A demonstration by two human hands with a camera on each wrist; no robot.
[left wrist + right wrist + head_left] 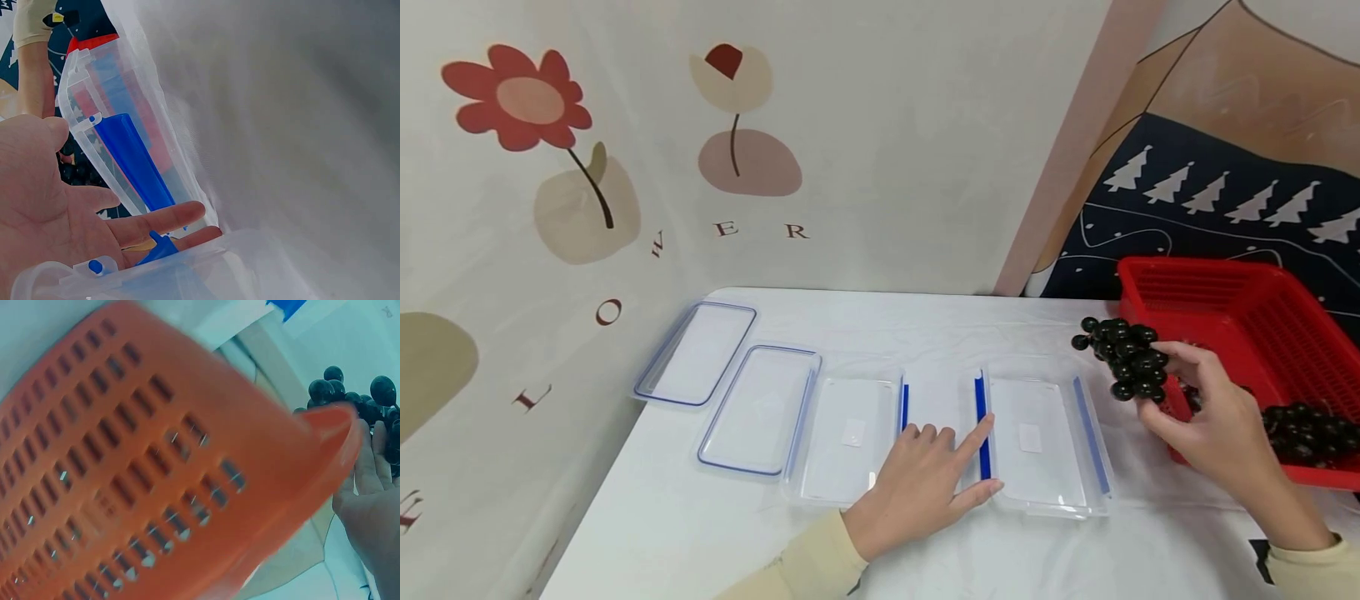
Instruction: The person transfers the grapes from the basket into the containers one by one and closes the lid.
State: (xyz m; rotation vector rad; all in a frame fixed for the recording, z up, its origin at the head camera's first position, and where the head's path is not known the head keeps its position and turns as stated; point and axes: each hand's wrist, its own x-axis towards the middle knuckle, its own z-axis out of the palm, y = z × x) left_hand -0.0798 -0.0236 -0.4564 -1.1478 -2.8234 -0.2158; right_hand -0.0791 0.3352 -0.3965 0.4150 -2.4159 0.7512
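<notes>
My right hand (1213,425) grips a bunch of dark grapes (1127,358) in the air at the left side of the red basket. The right wrist view shows the grapes (331,392) past the basket's rim, partly hidden by it. My left hand (921,483) lies between two clear plastic containers, index finger and thumb extended to the near-left edge of the right container (1037,450). Its other fingers are by the left container (827,450). In the left wrist view the palm (69,194) shows, fingers fairly straight, beside a blue locking flap (134,156).
Two clear lids with blue seals lie to the left, one farther back (700,354) and one nearer (760,408). The red slotted basket (1213,292) stands at the right with more dark grapes (1311,433) inside. A printed curtain (887,167) hangs behind the white table (625,517).
</notes>
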